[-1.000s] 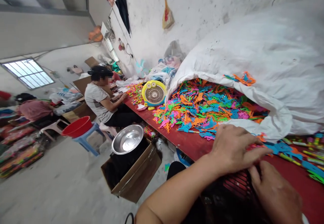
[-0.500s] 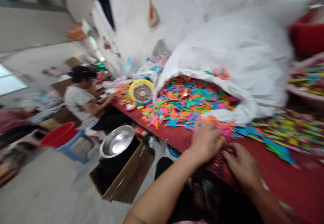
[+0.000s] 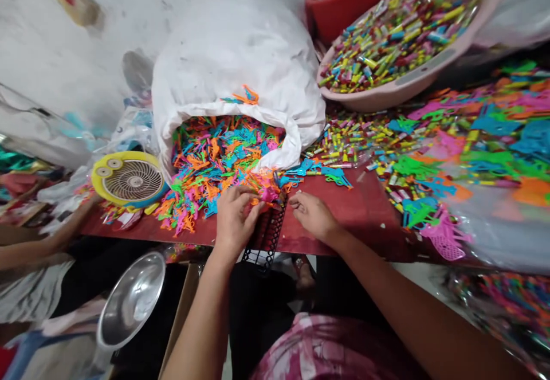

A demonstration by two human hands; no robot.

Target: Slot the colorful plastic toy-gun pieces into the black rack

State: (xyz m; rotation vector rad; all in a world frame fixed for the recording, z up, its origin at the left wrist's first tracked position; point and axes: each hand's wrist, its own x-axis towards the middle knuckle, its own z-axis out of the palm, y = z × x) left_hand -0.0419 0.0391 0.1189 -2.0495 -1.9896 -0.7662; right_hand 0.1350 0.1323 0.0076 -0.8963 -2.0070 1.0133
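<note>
At the far left another person's arm (image 3: 38, 248) reaches to the table (image 3: 356, 214), beside a yellow-rimmed fan (image 3: 135, 180) with a cartoon-eyed top. Below, off the table, is a shiny metal basin (image 3: 131, 305) with nothing in it.

Next comes a bulging white sack (image 3: 240, 53), its mouth open towards the wearer. Plastic toy guns (image 3: 215, 156) in orange, blue, green and pink fill that opening and spill in a loose heap onto the table. Judging by that heap, most of this stock is yet to be handled.

The left hand (image 3: 236, 219) is at the heap's near edge, thumb and fingers curled with a small gap between them; I cannot tell whether its grip has an orange piece or merely lies against one. A black plastic grid (image 3: 275, 232) lies between the hands. The right hand (image 3: 311, 214) has its fingertips drawn nearly together beside the grid; anything in its grip is too small to make out.

Farther right, a pink basin (image 3: 373, 100) is well filled with small coloured tubes (image 3: 395, 42), and more toy guns lie spread over clear plastic (image 3: 494, 242). Whether any are finished cannot be told.
</note>
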